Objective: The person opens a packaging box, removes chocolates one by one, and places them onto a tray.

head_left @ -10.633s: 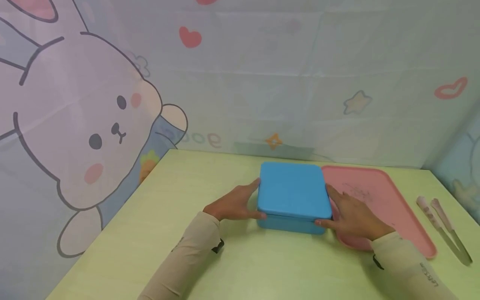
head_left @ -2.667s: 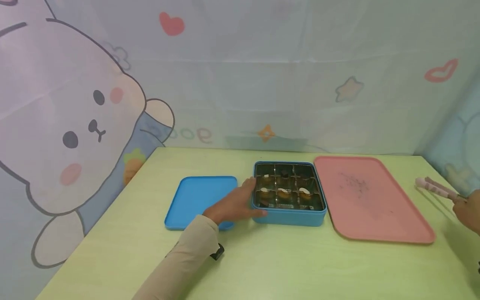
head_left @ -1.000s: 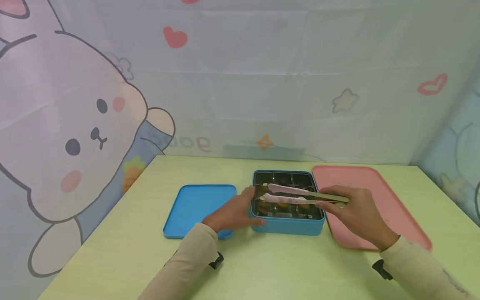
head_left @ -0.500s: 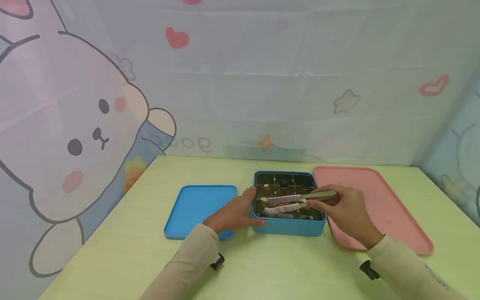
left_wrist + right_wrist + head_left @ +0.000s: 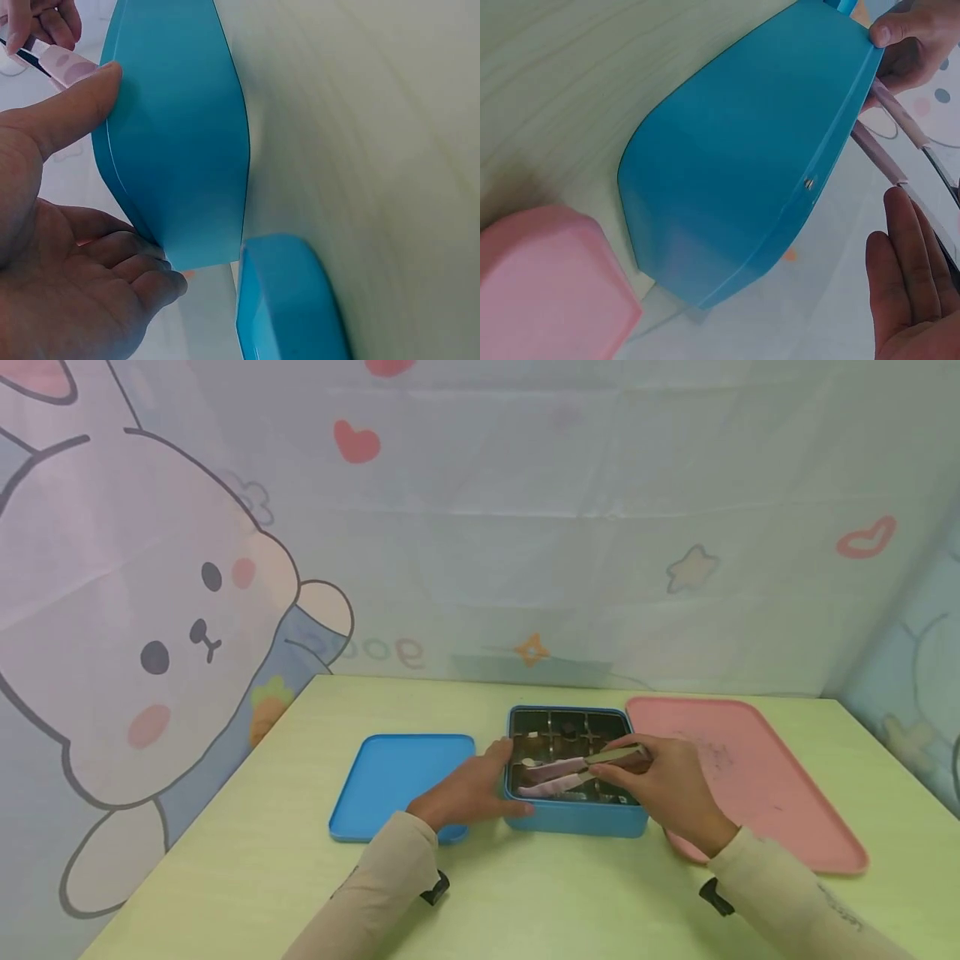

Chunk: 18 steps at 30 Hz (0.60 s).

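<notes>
A blue box [image 5: 577, 820] stands uncovered, its inside split into dark compartments with small pale and dark pieces in some. My left hand [image 5: 468, 787] holds the box's left side, thumb at the front corner and fingers farther back. In the left wrist view, thumb and bent fingers meet the edge of the box [image 5: 180, 150]. My right hand [image 5: 678, 785] grips metal tongs [image 5: 557, 768] with pink ends. Those ends reach down into the front left of the box, slightly apart; whether they touch a piece is unclear. The right wrist view shows the tongs [image 5: 900, 124] crossing the rim.
The blue lid [image 5: 401, 781] lies on the table just left of the box. A pink tray [image 5: 761, 785] with faint dark marks sits against the right of it. Behind the pale green table [image 5: 570, 902] hangs a printed cloth [image 5: 495, 527].
The lid came off and was set to the left. My right hand picked up the tongs, brought them over the box and lowered them leftward into it. The left hand stays on the box.
</notes>
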### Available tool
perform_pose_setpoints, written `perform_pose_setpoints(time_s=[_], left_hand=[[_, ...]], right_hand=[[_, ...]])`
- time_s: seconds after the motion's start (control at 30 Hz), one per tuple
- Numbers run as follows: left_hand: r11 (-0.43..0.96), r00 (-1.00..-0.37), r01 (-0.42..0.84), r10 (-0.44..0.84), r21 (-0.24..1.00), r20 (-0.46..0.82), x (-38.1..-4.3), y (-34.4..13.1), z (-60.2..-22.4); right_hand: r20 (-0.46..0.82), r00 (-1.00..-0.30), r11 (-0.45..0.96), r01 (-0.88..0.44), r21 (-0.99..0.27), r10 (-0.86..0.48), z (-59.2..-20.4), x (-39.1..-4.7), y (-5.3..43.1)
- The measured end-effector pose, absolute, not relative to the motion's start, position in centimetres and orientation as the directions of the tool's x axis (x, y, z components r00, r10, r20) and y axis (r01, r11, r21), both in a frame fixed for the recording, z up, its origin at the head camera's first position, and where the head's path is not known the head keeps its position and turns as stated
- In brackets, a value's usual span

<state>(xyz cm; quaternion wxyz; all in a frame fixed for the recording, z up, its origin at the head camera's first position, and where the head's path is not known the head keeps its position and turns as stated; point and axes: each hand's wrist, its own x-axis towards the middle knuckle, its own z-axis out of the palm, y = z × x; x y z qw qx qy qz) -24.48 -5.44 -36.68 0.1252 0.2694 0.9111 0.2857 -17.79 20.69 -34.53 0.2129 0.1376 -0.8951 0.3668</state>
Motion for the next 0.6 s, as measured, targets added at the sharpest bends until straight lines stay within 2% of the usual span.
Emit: perform_pose_setpoints(time_s=[0.6], left_hand=[[0.696,-0.822,0.431,0.566,0.575,-0.068,-24.6,-5.4,-36.6]], right_hand=[[0.507,-0.851,0.748,-0.423,-0.511,-0.135,-34.4,-17.9,19.5]])
